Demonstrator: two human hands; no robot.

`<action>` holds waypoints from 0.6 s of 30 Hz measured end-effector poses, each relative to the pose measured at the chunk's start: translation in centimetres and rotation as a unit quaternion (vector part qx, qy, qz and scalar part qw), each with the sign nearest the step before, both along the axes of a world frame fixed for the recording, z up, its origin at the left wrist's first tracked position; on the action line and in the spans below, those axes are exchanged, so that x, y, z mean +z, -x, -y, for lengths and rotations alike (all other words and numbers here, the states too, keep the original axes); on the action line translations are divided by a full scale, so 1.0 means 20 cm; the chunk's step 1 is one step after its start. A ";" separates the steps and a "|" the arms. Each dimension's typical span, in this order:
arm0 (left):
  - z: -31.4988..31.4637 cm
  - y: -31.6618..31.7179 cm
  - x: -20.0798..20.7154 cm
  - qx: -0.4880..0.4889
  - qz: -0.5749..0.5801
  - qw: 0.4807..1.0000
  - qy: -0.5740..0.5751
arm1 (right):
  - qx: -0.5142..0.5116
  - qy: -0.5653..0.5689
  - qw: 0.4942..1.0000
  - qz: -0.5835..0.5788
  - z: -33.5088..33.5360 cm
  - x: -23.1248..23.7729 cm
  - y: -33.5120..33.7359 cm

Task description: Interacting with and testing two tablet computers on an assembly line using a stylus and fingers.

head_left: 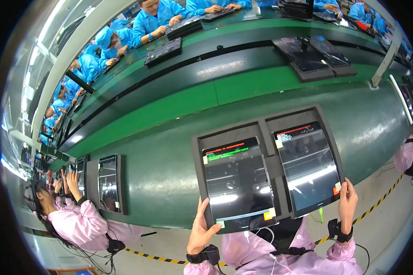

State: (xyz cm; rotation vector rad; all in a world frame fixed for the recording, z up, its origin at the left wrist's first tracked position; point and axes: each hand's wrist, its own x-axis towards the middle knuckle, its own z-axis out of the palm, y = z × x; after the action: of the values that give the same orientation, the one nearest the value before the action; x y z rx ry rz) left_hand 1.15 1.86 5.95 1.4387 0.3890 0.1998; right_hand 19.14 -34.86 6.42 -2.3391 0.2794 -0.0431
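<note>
A dark grey foam tray (pixel 263 129) with two side-by-side recesses lies at the front edge of the green bench, before my body. A tablet with red and green text on a dark screen (pixel 236 183) sits in its left recess. The right recess holds another tablet (pixel 307 160) with red and white text. My left hand (pixel 202 229) grips the tray's near left corner, its thumb over the left tablet's lower corner by a small green sticker. My right hand (pixel 348 201) closes on the tray's right edge, beside the right tablet's lower corner and an orange sticker.
A green workbench (pixel 165 156) carries another tablet in foam (pixel 109 183) at left, near a person in pink (pixel 78 222). Beyond a green belt (pixel 192 107) lies a foam tray with two tablets (pixel 307 59). People in blue work across the line. A green cable (pixel 320 215) hangs below.
</note>
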 end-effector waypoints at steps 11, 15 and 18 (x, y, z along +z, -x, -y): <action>0.03 0.00 0.04 0.033 -0.018 0.999 0.004 | 0.041 0.016 0.999 0.020 0.06 0.01 0.00; 0.03 0.00 0.04 0.032 -0.008 0.999 0.008 | 0.066 0.013 0.998 0.008 0.09 0.05 -0.04; 0.03 0.03 0.03 0.041 -0.036 0.999 0.006 | 0.145 0.006 0.989 -0.027 0.09 0.10 -0.09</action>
State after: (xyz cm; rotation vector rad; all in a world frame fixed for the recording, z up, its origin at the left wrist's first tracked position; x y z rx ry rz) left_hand 0.57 1.31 6.62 1.4217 0.5070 0.2117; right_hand 21.02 -36.63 8.39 -2.3726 -0.0370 0.1608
